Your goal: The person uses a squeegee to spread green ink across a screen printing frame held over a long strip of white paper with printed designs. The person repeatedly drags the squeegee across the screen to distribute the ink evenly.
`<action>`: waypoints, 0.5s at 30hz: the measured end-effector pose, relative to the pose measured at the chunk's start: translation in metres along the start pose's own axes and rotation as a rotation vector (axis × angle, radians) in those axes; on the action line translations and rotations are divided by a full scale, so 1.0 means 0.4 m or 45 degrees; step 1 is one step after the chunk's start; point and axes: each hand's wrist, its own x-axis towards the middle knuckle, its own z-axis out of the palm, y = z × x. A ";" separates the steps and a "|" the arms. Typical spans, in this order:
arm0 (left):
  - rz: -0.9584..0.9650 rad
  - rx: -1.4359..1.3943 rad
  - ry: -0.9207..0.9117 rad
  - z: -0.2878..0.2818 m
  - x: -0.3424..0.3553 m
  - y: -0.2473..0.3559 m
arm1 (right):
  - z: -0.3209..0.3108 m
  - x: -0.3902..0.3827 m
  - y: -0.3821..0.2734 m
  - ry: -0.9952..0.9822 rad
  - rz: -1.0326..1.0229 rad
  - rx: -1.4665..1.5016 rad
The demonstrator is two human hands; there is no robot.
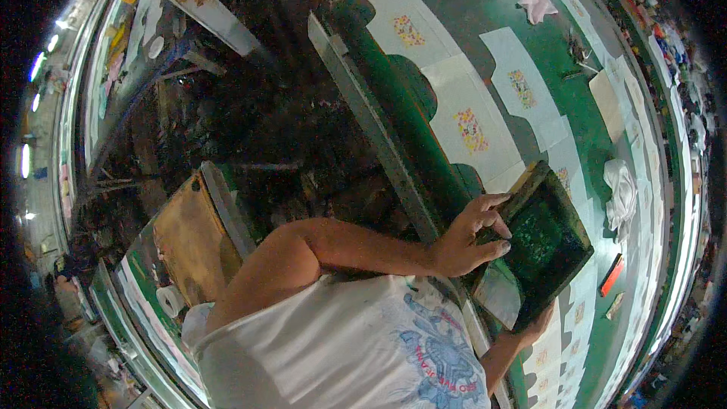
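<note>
Both hands extended, fingers closed in grip.
Left hand [468,236] fingers curled, forearm bare; right hand [535,326] mostly hidden.

A long green printing table [424,144] runs away through the room, its near edge trimmed with a pale metal rail [371,129]. White fabric pieces [469,117] lie flat on it in 2 rows, touching end to end, and at least 4 of them carry a small multicoloured print [471,130] near the middle. A dark framed printing screen [541,246] rests on the table over one of the pieces in the near row. Just beside the screen, toward the far edge, lie a crumpled white rag [622,195] and a small red-and-black tool [612,275]. Farther along sit a pink cloth [536,4] and a tan flat board [606,102].
</note>
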 end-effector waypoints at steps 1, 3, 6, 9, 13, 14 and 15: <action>0.073 0.127 0.003 -0.011 0.008 -0.017 | 0.010 0.005 0.002 -0.001 -0.007 -0.034; 0.127 0.247 -0.003 -0.019 0.024 -0.011 | 0.060 0.016 -0.031 0.033 0.123 0.191; 0.130 0.287 -0.073 -0.046 0.084 0.041 | 0.157 0.053 -0.053 0.060 0.298 0.731; 0.177 0.386 -0.102 -0.064 0.125 0.076 | 0.192 0.052 -0.024 0.029 0.344 0.926; 0.037 0.427 -0.111 -0.089 0.165 0.108 | 0.257 0.053 -0.046 0.033 0.321 1.009; 0.093 0.498 -0.116 -0.104 0.195 0.111 | 0.281 0.059 -0.053 0.036 0.341 1.042; 0.129 0.562 -0.127 -0.124 0.217 0.100 | 0.305 0.061 -0.070 0.058 0.336 1.018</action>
